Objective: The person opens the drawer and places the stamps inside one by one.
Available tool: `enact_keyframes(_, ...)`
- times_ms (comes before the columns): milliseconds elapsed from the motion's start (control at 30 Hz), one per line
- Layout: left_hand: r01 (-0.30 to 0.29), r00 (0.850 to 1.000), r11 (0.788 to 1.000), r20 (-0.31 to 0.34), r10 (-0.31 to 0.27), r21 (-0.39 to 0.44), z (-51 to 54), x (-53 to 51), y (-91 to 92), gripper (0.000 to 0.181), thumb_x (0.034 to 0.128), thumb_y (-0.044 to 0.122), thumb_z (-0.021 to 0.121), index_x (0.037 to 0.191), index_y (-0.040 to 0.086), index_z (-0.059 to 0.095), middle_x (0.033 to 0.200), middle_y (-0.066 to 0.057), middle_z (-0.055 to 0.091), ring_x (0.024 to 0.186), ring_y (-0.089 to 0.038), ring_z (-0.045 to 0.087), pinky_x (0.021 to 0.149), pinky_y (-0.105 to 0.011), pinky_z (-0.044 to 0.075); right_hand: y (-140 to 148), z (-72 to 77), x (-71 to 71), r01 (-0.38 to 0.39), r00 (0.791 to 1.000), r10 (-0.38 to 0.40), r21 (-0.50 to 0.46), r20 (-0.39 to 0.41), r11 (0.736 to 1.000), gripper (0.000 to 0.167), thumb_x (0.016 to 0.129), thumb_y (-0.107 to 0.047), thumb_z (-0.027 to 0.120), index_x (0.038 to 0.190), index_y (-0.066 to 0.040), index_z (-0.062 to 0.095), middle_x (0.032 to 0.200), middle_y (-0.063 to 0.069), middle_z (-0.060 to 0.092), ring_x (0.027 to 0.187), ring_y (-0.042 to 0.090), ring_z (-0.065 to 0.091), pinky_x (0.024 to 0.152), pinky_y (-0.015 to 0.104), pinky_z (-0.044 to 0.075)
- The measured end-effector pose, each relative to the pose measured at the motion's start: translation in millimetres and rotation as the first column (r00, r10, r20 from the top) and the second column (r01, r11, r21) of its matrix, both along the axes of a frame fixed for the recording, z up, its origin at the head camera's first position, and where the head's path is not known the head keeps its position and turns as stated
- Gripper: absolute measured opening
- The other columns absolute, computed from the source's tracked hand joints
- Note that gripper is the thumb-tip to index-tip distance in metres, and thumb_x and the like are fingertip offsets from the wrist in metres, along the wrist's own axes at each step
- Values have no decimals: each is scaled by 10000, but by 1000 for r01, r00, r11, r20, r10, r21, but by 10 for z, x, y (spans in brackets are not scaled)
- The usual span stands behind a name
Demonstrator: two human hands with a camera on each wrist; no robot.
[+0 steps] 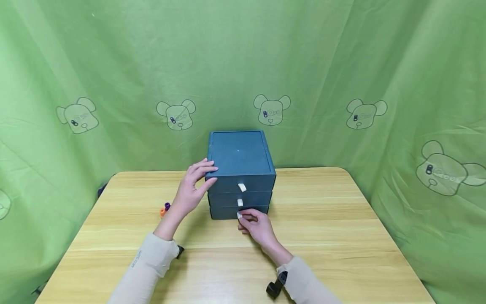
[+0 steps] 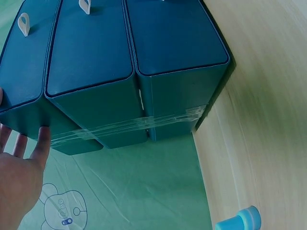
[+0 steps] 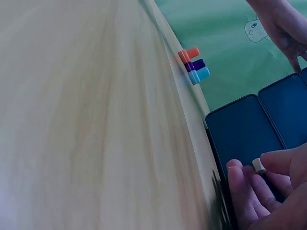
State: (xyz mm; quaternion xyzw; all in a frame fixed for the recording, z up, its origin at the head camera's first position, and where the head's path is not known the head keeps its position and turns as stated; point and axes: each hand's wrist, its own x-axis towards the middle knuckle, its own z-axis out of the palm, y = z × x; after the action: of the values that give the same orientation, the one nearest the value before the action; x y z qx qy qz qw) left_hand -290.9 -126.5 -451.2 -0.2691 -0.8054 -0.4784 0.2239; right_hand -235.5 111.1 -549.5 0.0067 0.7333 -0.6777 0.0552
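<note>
Green fabric curtain (image 1: 228, 63) with printed bear-head outlines, behind and to either side of one pale wood-grain bench (image 1: 322, 236). Toward the far edge of the bench: one dark-blue, box-shaped three-drawer cabinet (image 1: 241, 152), upright, with one small white loop per drawer front, listed as upper pull (image 1: 242, 187), middle pull (image 1: 240, 202) and lower pull (image 1: 239, 215).

Visible by view. Head: cabinet top, plus one orange cylindrical piece (image 1: 162, 212) and one purple cylindrical piece (image 1: 167, 206), beside the left forearm. Right wrist: both pieces close together in a row with a third, one light-blue flanged cylindrical piece (image 3: 199, 75), which the head view does not show. Left wrist: clear adhesive tape (image 2: 127, 126) running across the cabinet's side, a detail hidden from the head view.

Hands, pale long sleeves (image 1: 155, 253) above both. Left hand (image 1: 191, 190): grip wide, fingers extended at the cabinet's upper left edge, thumb toward the front. Right hand (image 1: 258, 226): grip narrow, lower pull pinched between thumb and finger, remaining fingers bent beneath, forearm reaching in from the near side.
</note>
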Motion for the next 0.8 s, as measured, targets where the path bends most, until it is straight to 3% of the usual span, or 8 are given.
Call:
enact_keyframes(300,1,1000,1000,-4,-1,1,0,7,-3,274,984,157,715,1258,155,722,1461,-38,609,1497,-252,417,1192,-502,397,-34,-41,-15,37,999,-38,-70,-5,997,219,962,-6,698,1164,77,703,1041,301,726,776,275,763,681,360,643)
enact_keyframes(800,-1,1000,1000,-13,1,-4,-12,-4,-5,278,982,158,717,1260,165,722,1458,-39,612,1496,-261,419,1203,-528,370,-10,-59,-13,28,1000,-28,-63,5,998,232,952,12,702,1174,78,708,1037,302,726,784,255,757,699,341,641)
